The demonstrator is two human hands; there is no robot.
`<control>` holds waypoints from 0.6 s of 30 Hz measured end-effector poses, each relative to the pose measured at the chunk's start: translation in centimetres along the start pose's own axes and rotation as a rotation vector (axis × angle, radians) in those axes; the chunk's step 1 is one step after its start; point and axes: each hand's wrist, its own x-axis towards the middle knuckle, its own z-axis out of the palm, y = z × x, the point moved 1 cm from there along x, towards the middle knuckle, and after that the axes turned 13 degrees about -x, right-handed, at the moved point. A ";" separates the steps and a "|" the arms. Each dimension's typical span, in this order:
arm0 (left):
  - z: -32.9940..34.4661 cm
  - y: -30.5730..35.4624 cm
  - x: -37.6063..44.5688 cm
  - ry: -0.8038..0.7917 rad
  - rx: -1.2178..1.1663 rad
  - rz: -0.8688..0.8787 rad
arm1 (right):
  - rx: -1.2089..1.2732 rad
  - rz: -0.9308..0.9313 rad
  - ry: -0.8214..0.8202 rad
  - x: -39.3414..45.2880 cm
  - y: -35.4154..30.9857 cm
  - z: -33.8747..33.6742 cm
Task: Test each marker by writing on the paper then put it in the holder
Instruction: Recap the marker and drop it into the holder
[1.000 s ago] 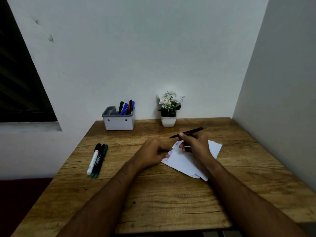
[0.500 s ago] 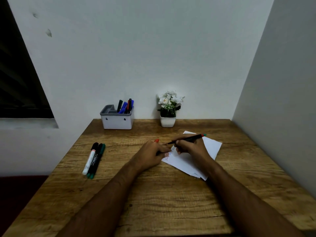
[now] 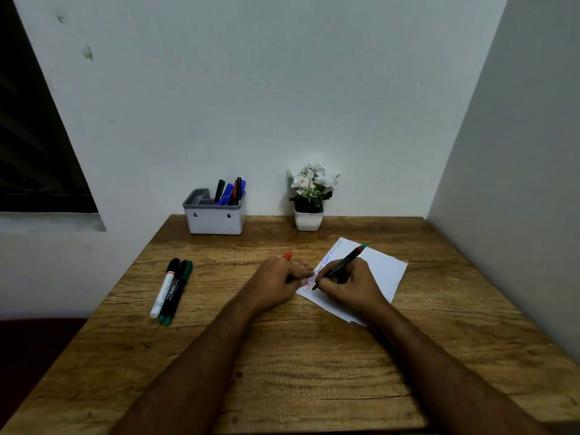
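Testing this one: the right hand [image 3: 348, 282] has its fingers pinched round the black marker [image 3: 340, 266], tip down on the paper [image 3: 381, 268]. The left hand [image 3: 277, 279] curls round the red cap [image 3: 287, 255] beside the sheet's left edge. I'd keep pressure light and write one short stroke before the far-left holder [image 3: 215, 213].

We're seeing handwritten words in blue and red on the paper [image 3: 381, 271], but we're not making any out (too small), and the marker [image 3: 340, 267] barrel print is blurring too.
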 end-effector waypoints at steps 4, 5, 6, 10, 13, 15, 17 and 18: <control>0.0 0.0 -0.1 0.000 -0.005 -0.003 | -0.037 -0.050 -0.007 -0.4 -0.5 0.2; 0.0 0.0 -0.1 0.001 -0.007 -0.005 | -0.046 -0.060 -0.011 -0.4 -0.6 0.2; 0.0 0.0 -0.1 0.002 -0.006 -0.007 | -0.058 -0.067 -0.016 -0.5 -0.7 0.2; 0.2 -0.2 0.1 -0.003 -0.003 -0.015 | -0.087 -0.075 -0.033 -0.5 -0.8 0.3; 0.3 -0.5 0.1 -0.016 0.009 -0.040 | -0.104 -0.060 -0.051 -0.5 -0.9 0.4; 0.2 -0.5 0.1 -0.018 0.009 -0.051 | -0.103 -0.043 -0.049 -0.5 -0.9 0.4; 0.3 -0.3 0.1 -0.025 0.016 -0.062 | -0.100 -0.047 -0.040 -0.5 -1.0 0.3; 0.3 -0.3 0.1 -0.027 0.020 -0.068 | -0.100 -0.050 -0.039 -0.6 -1.0 0.3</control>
